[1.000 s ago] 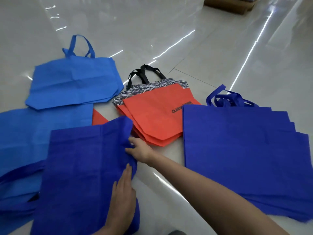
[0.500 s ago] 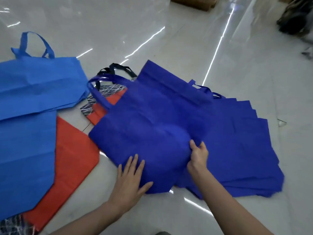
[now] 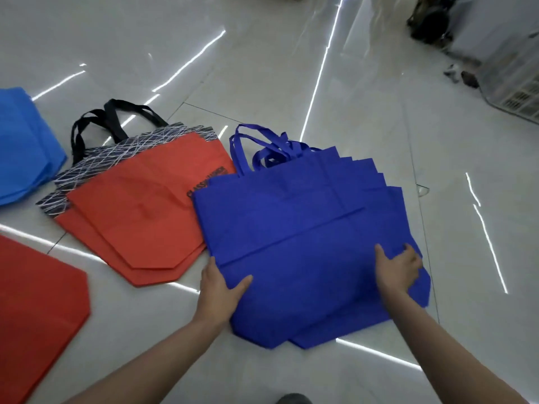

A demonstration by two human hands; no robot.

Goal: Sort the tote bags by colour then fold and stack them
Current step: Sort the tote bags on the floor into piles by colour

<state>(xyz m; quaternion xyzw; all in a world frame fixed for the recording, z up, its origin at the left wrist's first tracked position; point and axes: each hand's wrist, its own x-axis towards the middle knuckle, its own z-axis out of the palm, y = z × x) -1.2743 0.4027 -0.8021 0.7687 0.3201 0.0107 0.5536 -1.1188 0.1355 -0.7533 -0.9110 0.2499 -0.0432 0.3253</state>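
Though streaked with strip-light reflections, glossy pale tiled floor (image 3: pixel 262 68) throughout, with white slatted crate (image 3: pixel 513 83) and blurred dark bundle (image 3: pixel 431 21) at far right. Fanned stack of royal-blue non-woven tote bags (image 3: pixel 306 228) flat on tiles, right of centre: handles pointing away from the person, bottoms toward them, long axis left to right, slightly skewed. Overlaps corner of orange-red tote bags with black handles (image 3: pixel 140 214) just to the left. Light-blue tote bags (image 3: pixel 23 147) at far left edge, another orange-red bag (image 3: pixel 35 316) lower left. Left hand (image 3: pixel 218 290) grips top bag's left edge, thumb on top, fingers close together. Right hand (image 3: pixel 399 269) curled round right edge, pinching fabric.
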